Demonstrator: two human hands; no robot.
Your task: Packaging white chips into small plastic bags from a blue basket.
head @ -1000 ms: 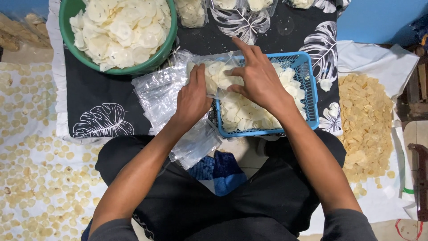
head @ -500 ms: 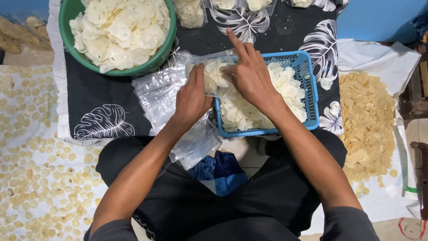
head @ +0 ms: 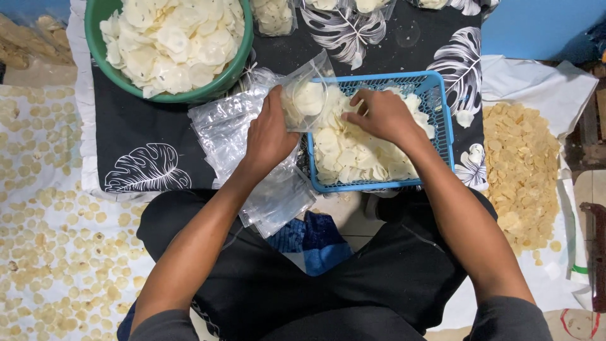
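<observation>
Right hand (head: 379, 117) dropped into blue basket (head: 442, 95) | left hand (head: 268, 136) holds clear bag (head: 306, 95)

Left hand (head: 270, 136) holds bag (head: 307, 98); right hand (head: 380, 117) seemingly gathers crackers (head: 353, 155).

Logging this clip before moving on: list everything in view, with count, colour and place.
Basket: one, blue, centre right on the cloth, holding white chips.
Bowl: one, green, top left, heaped with white chips.
Held bag: one, clear, part filled with chips, at the basket's left edge.
Empty bags: a stack, clear, left of the basket, under the left wrist.
Filled bags: several, clear, along the top edge, count unclear.
Cloth: one, black with white leaves, under bowl and basket.
Yellow chips: a heap, on a white sheet, far right.
Small chips: many, pale yellow, spread out at left.
Left hand: grip on the held bag.
Right hand: in the basket, on the chips.
</observation>
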